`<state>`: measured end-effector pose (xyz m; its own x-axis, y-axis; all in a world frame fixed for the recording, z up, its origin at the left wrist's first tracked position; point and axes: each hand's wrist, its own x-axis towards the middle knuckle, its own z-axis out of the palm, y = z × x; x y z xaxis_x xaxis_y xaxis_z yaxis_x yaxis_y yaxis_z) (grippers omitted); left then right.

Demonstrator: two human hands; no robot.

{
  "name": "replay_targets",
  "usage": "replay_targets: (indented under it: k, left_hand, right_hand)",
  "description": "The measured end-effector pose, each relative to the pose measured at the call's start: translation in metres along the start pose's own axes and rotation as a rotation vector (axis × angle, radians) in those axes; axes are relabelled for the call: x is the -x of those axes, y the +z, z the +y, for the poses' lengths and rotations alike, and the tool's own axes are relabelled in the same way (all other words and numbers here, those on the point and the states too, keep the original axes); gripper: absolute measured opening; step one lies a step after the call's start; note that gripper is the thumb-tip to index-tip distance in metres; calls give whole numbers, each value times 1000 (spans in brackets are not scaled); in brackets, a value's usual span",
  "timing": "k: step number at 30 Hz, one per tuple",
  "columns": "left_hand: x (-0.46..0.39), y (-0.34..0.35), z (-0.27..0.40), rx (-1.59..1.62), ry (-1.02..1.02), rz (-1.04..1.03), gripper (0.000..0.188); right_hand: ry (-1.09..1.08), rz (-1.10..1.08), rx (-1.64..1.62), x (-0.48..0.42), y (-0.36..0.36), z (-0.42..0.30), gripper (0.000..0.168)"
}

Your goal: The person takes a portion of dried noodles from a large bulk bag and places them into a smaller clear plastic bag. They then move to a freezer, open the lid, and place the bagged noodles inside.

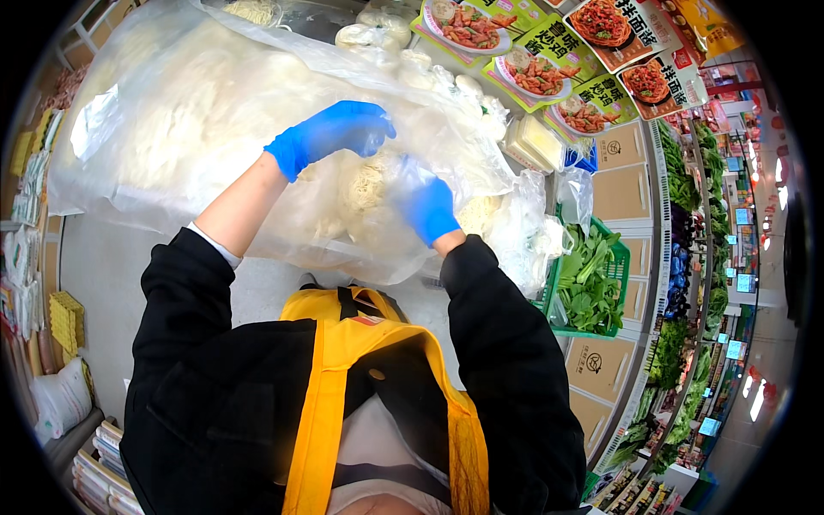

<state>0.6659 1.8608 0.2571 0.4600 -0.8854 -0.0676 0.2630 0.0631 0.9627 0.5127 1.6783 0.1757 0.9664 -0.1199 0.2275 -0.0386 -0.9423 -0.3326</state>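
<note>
My left hand, in a blue glove, hovers over a large translucent plastic sheet with its fingers curled. Whether thin film is pinched in them is unclear. My right hand, also gloved in blue, is blurred at the fingers, where whitish clear plastic covers them; its grip is hidden. A round bundle of pale noodles lies between my hands, partly behind hazy plastic. More pale noodles show beneath the sheet at the left. Another noodle bundle sits just right of my right hand.
Bagged white goods line the far side. A green basket of leafy vegetables stands at the right, below a clear plastic box. Sauce packets hang at the upper right. Vegetable shelves run beyond. Grey floor shows at the left.
</note>
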Motion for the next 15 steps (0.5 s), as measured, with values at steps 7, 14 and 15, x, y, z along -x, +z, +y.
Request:
replay_targets:
  k: [7, 14, 15]
  left_hand:
    - [-25, 47, 22, 86, 13, 11, 21]
    - [-41, 16, 17, 21, -36, -164, 25]
    - [-38, 9, 15, -3, -39, -205, 26]
  right_hand:
    - [62, -264, 130, -38, -50, -29, 22]
    - [291, -427, -622, -62, -59, -19, 22]
    - [265, -433, -565, -60, -57, -14, 21]
